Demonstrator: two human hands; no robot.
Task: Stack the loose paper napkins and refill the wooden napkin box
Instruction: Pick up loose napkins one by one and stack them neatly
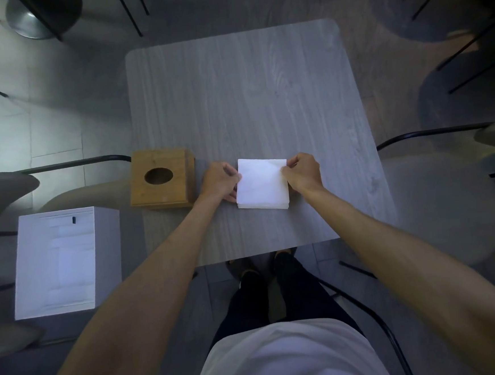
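Napkin stack (pixel 262 184) on grey table (pixel 248 98), pinched at side edges by left hand (pixel 219 181) and right hand (pixel 303 171). Wooden napkin box (pixel 163 181) just left of left hand, oval slot up; left hand nearer.

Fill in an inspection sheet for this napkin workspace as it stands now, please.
Surface: grey wood-grain table, carrying only the box and the stack.
Job's things: napkin stack lies flat towards the table's near edge. The wooden napkin box sits at the table's left edge with its oval opening facing up, apart from the stack.
Clutter: nothing seen.
Grippers: left hand grips the stack's left edge; right hand pinches its far right corner.
Cables: nothing seen.
Surroundings: white case on the floor left of the table; left chair and right chair flank it.
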